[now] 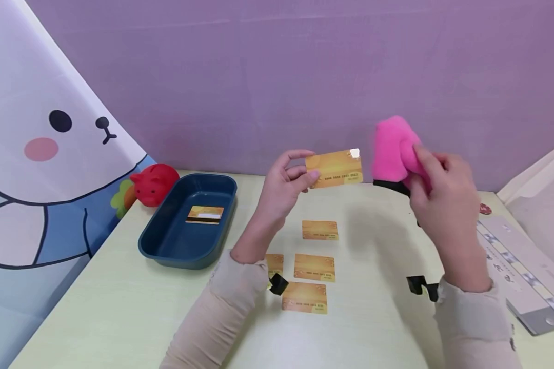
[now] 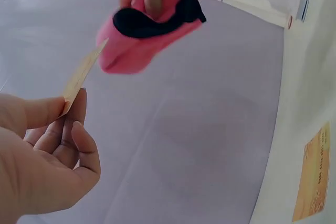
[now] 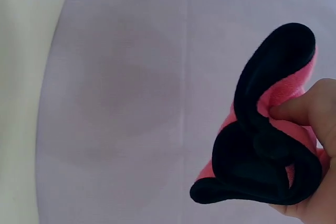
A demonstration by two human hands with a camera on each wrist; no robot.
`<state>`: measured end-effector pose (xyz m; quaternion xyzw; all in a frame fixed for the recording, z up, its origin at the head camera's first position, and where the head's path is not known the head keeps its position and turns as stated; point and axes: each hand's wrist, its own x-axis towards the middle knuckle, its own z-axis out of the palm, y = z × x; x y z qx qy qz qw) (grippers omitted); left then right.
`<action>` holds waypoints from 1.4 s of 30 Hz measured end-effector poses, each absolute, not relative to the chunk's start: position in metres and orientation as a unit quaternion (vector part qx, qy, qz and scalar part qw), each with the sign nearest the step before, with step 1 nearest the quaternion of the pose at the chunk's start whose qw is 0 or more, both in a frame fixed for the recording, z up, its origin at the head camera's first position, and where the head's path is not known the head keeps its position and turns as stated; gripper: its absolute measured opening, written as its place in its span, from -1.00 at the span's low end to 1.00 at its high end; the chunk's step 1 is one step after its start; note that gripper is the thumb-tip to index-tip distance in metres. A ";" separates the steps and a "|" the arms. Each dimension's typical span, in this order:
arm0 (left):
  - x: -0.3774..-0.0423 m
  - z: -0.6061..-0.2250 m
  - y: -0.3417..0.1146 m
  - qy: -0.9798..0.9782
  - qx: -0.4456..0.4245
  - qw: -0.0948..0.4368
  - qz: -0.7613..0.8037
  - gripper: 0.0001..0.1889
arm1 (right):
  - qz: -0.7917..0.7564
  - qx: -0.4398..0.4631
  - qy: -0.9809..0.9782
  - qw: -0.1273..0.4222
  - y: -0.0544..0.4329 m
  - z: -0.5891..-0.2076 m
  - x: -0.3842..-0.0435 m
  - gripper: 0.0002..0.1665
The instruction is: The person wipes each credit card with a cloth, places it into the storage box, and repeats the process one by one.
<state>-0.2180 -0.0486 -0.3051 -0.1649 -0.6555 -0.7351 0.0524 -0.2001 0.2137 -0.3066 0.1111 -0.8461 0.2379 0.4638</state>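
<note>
In the head view my left hand (image 1: 281,187) pinches a gold bank card (image 1: 336,169) by its left end, thumb in front and fingers behind. The card is up off the table, its number side facing the head camera; the left wrist view shows it nearly edge-on. To its right, my right hand (image 1: 448,205) grips a bunched pink plush cloth (image 1: 390,148) with black edging, a small gap from the card. The right wrist view shows the thick black edge (image 3: 257,93) of the folded cloth, with the thumb pressed into the pink part.
Several gold cards, including one card (image 1: 315,267), lie on the table below my hands. A blue tray (image 1: 147,251) at left holds another card (image 1: 205,215), stripe side up. Behind it is a red piggy bank (image 1: 154,184). A flat grey-white box (image 1: 521,271) lies at right.
</note>
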 end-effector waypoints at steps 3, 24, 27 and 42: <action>-0.219 -0.307 -0.048 -0.659 -0.163 0.066 -0.732 -0.63 | 0.258 0.111 -0.829 0.484 0.211 -0.302 -0.197 -0.53; -0.216 -0.319 -0.032 -0.690 -0.159 0.055 -0.704 -0.63 | 0.196 0.268 -0.839 0.431 0.143 -0.320 -0.183 -0.53; -0.215 -0.316 -0.031 -0.706 -0.150 0.049 -0.691 -0.67 | 0.194 0.245 -0.851 0.422 0.149 -0.318 -0.183 -0.55; -0.218 -0.315 -0.037 -0.698 -0.194 0.039 -0.688 -0.69 | 0.207 0.143 -0.886 0.390 0.175 -0.310 -0.189 -0.50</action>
